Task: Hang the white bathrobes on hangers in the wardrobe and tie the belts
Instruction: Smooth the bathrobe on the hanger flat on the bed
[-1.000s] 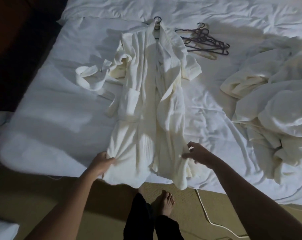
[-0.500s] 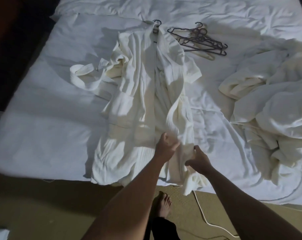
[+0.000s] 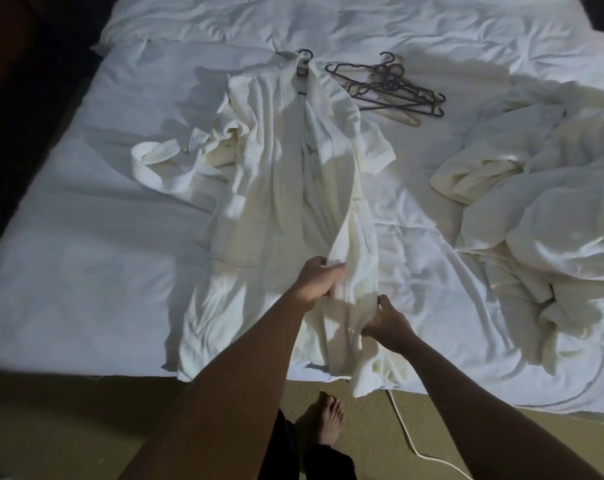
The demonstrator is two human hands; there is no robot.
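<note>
A white bathrobe [image 3: 276, 188] lies lengthwise on the bed, its collar on a dark hanger [image 3: 304, 57] whose hook pokes out at the top. Its belt [image 3: 162, 164] lies looped on the sheet to the left. My left hand [image 3: 317, 277] grips the inner edge of the robe's right front panel and lifts it slightly. Just below and to the right, my right hand [image 3: 385, 318] pinches the same panel's outer edge near the hem. The hem hangs over the bed's front edge.
A pile of several dark hangers [image 3: 387, 86] lies at the far middle of the bed [image 3: 68, 254]. A heap of more white robes [image 3: 542, 220] fills the right side. A white cable [image 3: 407, 441] runs across the floor by my bare foot [image 3: 323, 422].
My left hand left the robe's left hem and crossed to the right front panel, gripping it beside my right hand. The panel's edge has lifted.
</note>
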